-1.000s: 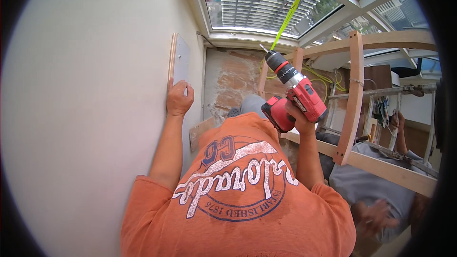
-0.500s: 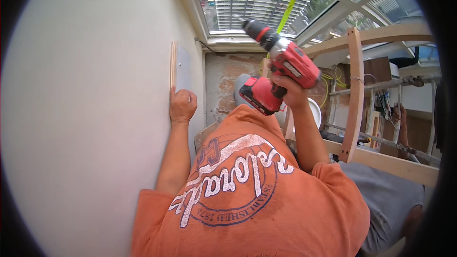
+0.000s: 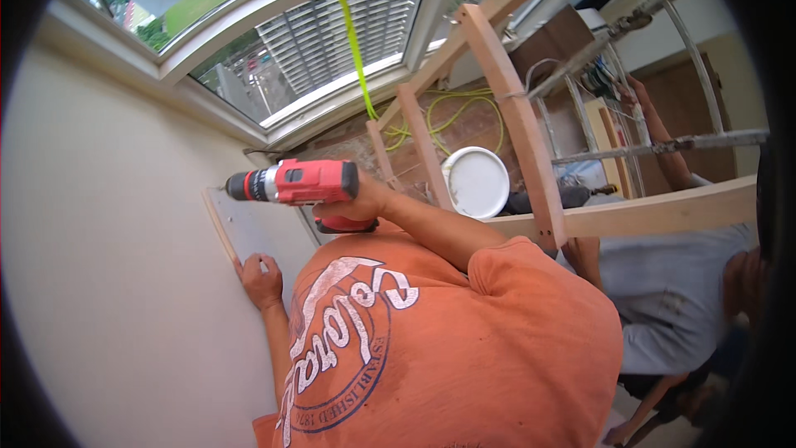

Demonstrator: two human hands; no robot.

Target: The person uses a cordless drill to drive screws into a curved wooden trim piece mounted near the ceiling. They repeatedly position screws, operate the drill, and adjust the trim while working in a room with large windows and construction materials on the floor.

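A red and black cordless drill [image 3: 311,182] is in my right hand [image 3: 365,202], whose fingers are wrapped round its handle. The drill lies nearly level and points left, its chuck close to the upper end of a plywood board [image 3: 243,224]. That board has a pale grey face and stands against the wall. My left hand [image 3: 262,284] is at its lower end, with the index finger along the plywood edge and thumb and other fingers curled in. The bit's tip is too small to tell whether it touches the board.
A pale wall [image 3: 116,241] fills the left side. Windows [image 3: 332,41] rise ahead, with a yellow-green cord [image 3: 352,33] hanging before them. To the right are a wooden frame [image 3: 514,116], a white bucket [image 3: 477,182] and a metal ladder [image 3: 680,145]. Other people are at the right.
My right hand has swung the drill left and down from mid-air to the board's upper end. My left hand stays at the board's lower end. The view has turned.
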